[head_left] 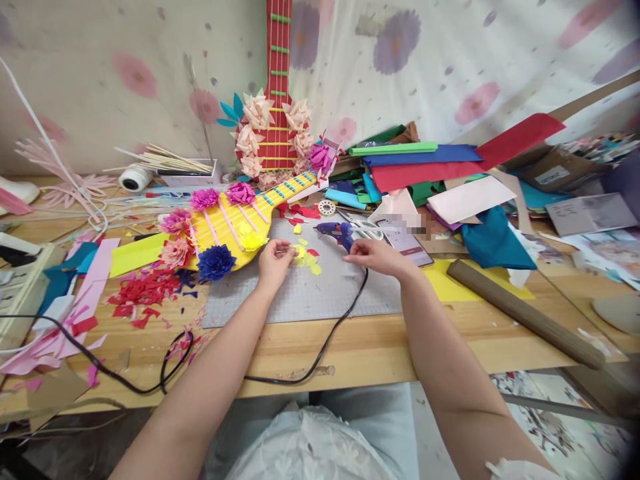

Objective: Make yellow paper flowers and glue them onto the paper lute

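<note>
Evidently, right hand point(367, 255): fingers clamped on glue gun point(336, 231) over mat point(300, 301) | left hand point(275, 262): fingertips bunched, hold can't be told | gun: probably light, rigid; take handle (nozzle likely hot) | yellow scraps point(315, 268), nearby: likely flimsy, pinch edges

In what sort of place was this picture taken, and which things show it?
Probably a craft workspace: the right hand holds a blue glue gun, red scraps lie on the wooden table, and a yellow guitar-shaped piece bears flowers that look handmade.
</note>
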`<state>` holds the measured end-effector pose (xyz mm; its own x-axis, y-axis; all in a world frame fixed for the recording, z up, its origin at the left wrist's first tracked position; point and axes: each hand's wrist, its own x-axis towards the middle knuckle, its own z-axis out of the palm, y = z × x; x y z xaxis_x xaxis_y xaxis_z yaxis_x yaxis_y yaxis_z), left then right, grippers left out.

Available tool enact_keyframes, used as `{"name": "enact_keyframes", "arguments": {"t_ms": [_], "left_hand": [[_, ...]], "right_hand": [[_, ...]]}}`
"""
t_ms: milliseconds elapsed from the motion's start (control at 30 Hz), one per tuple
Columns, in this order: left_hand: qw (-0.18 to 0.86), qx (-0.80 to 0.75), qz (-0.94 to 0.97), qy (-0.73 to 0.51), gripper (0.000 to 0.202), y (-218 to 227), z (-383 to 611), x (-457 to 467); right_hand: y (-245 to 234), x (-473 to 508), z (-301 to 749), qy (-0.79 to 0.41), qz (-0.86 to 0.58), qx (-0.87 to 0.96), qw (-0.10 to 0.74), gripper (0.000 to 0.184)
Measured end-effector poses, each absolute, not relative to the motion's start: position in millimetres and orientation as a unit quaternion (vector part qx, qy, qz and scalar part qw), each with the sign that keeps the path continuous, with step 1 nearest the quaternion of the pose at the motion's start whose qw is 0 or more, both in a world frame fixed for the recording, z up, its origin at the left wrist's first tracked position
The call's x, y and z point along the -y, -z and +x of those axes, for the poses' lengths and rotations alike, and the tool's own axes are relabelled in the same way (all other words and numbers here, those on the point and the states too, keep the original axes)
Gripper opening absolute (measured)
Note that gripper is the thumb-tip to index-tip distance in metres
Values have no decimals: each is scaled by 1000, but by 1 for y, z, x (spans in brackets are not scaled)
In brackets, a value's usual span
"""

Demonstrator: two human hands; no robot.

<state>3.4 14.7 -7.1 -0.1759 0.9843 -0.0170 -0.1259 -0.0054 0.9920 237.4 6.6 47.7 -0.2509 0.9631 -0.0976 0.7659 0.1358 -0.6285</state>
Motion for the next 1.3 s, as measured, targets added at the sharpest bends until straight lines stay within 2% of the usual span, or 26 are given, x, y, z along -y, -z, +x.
{"name": "enact_keyframes", "arguments": {"t_ms": [133, 267, 400, 500, 633, 833, 1300], "left_hand": [[483, -518, 418, -568, 19, 5, 5, -13], [486, -519, 417, -567, 17, 6, 3, -13], [497, -525, 395, -566, 15, 5, 3, -15], [503, -527, 381, -569, 13, 5, 3, -17], [505, -532, 368, -572, 11, 4, 4, -18], [507, -530, 359, -576, 12, 5, 3, -19], [510, -528, 364, -574, 13, 3, 3, -18]], "right_hand": [[-44, -19, 235, -179, -648, 712, 203, 37], [-25, -33, 210, -154, -673, 684, 235, 35], [-9, -37, 199, -195, -707, 598, 325, 38], [-11, -29, 203, -300, -655, 577, 384, 43], [-23, -11, 208, -401, -578, 623, 342, 41], [-26, -6, 204, -381, -558, 661, 326, 34], [-19, -10, 204, -350, -557, 689, 304, 35]]}}
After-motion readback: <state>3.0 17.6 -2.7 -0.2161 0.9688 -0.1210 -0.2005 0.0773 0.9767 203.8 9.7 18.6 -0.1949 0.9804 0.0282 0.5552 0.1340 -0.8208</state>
